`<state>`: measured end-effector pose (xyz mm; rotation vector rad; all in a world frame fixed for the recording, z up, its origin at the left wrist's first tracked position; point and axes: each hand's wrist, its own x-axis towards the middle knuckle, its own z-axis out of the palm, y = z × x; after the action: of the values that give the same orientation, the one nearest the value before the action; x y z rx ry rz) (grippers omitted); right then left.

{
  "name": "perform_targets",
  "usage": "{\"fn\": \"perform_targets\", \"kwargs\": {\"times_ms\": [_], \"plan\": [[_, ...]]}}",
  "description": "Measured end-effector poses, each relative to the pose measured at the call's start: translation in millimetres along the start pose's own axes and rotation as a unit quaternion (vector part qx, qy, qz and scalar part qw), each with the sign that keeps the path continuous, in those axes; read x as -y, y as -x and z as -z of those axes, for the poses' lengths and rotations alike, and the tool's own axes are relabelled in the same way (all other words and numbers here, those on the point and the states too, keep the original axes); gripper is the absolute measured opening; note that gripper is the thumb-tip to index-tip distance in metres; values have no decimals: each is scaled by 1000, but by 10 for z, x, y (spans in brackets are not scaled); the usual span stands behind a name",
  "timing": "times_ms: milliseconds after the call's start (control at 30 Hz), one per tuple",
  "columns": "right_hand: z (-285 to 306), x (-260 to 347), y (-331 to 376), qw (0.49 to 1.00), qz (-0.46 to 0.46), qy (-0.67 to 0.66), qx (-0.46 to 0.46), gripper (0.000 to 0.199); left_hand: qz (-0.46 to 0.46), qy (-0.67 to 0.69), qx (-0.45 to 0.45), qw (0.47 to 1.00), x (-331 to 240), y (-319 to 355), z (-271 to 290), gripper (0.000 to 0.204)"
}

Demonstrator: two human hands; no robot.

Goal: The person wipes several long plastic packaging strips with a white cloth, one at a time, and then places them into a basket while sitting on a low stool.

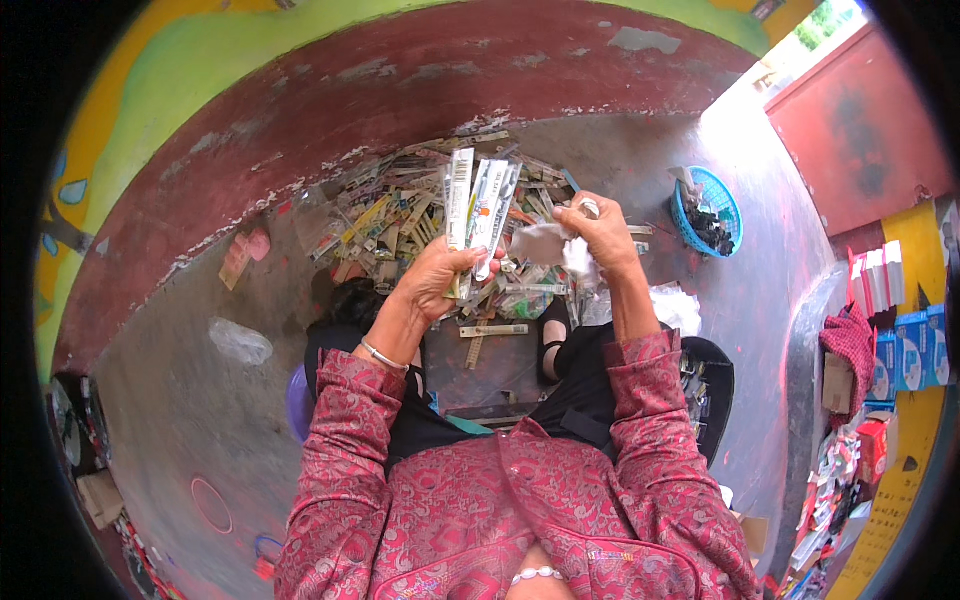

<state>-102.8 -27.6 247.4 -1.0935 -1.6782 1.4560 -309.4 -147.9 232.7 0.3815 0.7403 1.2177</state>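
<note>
My left hand (437,278) grips a small bunch of long flat blister packs (478,205), held upright with their tops fanned out. My right hand (600,235) is raised beside them and pinches a crumpled piece of clear plastic wrapping (548,243). Below both hands a large heap of similar long packs and cardboard strips (420,215) lies on the grey concrete floor. I sit low, with black trousers and dark shoes (553,345) stretched toward the heap.
A blue plastic basket (712,205) with dark small items stands at the right. A dark red wall (380,90) curves behind the heap. Stacked boxes and packets (895,330) line the right edge. A clear plastic bag (240,342) lies at the left.
</note>
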Motion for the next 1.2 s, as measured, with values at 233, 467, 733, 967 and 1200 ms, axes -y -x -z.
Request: {"fn": "perform_targets", "kwargs": {"times_ms": [233, 467, 733, 967, 1200], "plan": [[-453, 250, 222, 740, 340, 580, 25, 71, 82, -155, 18, 984, -11, -11, 179, 30], [-661, -74, 166, 699, 360, 614, 68, 29, 130, -247, 90, 956, 46, 81, 158, 23], [-474, -15, 180, 825, 229, 496, 144, 19, 168, -100, 144, 970, -289, 147, 147, 77], [-557, -126, 96, 955, -148, -129, 221, 25, -26, -219, 45, 974, -1, -16, 4, 75], [-633, 83, 162, 945, -229, -109, 205, 50, -12, -176, 61, 982, 220, -66, -60, 69]]}}
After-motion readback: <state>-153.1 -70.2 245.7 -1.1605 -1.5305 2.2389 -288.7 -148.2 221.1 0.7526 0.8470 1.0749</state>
